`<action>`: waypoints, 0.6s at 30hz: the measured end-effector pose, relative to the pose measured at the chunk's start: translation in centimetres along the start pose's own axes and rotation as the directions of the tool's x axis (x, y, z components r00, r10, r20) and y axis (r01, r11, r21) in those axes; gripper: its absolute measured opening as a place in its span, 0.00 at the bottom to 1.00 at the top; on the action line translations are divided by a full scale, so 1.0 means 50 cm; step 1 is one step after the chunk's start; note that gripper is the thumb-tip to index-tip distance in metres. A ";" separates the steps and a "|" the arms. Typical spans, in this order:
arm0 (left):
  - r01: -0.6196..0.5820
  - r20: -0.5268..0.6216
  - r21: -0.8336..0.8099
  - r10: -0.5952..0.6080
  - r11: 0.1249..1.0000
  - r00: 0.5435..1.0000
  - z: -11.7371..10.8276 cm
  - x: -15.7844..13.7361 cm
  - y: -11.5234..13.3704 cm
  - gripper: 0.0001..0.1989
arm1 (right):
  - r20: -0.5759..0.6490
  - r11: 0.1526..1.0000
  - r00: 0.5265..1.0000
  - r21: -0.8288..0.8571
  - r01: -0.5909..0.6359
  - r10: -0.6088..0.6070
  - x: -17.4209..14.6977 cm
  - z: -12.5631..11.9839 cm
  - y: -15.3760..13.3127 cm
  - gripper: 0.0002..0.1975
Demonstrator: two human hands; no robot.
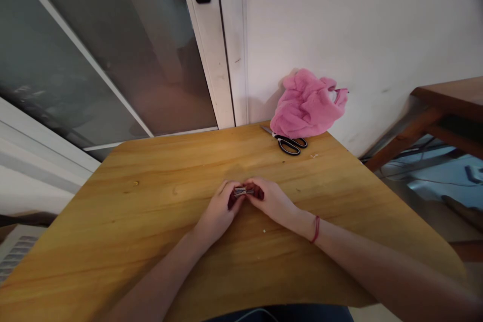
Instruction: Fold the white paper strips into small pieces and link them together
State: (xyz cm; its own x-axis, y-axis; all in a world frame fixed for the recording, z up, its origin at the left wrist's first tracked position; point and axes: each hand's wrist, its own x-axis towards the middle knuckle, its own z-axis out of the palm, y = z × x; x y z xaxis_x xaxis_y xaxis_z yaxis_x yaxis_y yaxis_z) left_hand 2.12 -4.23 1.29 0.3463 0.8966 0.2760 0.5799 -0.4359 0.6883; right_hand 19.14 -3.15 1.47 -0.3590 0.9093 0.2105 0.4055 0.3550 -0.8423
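Near the middle of the wooden table (pixel 211 246), my two hands meet around a small, dark, striped bundle (pixel 243 191). My left hand (pixel 222 209) closes on its left end with thumb and fingers. From the other side, my right hand (pixel 269 201) pinches the right end. The bundle looks like several thin strips or layers stacked together; its kind is too small to make out. Fingers cover both of its ends. A red cord bracelet (pixel 316 229) circles my right wrist.
Black-handled scissors (pixel 290 145) lie at the table's far edge, partly under a crumpled pink plush cloth (pixel 307 105) against the white wall (pixel 339 20). A glazed door (pixel 124 45) borders the table's far left. Another wooden table (pixel 453 98) stands to the right.
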 end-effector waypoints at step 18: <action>-0.243 0.147 0.330 0.204 0.912 0.968 -0.005 -0.013 -0.014 0.19 | -0.039 0.996 0.999 -0.092 -0.010 0.006 0.001 0.003 0.001 0.04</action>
State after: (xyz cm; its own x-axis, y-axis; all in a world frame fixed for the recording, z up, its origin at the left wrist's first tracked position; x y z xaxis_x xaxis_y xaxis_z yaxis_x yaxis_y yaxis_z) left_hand 1.29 -4.51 0.80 0.5620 0.7671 0.3094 0.6885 -0.6411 0.3391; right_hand 19.00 -3.10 1.37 -0.3234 0.9192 0.2246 0.4844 0.3647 -0.7952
